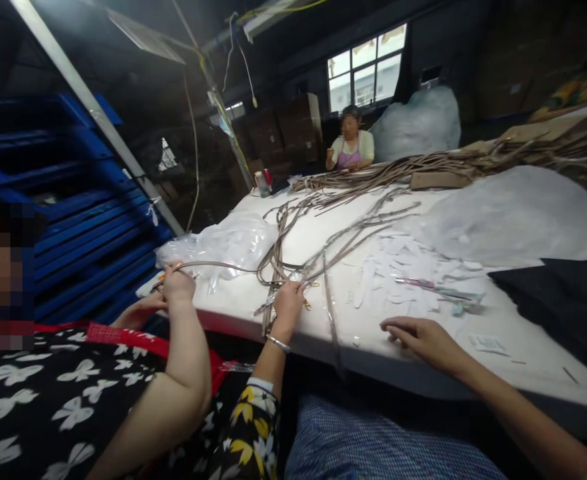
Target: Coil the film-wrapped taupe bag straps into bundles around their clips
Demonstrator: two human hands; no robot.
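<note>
My left hand, with a bracelet on its wrist, is closed on a bundle of thin grey-brown straps at the table's near edge. Small gold-coloured metal clips show beside its fingers. More brown straps lie just left of that hand and run back across the table. My right hand hovers over or rests at the near edge, fingers loosely stretched and holding nothing visible. Beyond it, scattered white paper strips surround a pen-like pink and teal tool.
A co-worker's hands hold a strap close on my left. Clear plastic bags and a large plastic sack lie on the white table. Dark fabric covers the right side. Another person sits across.
</note>
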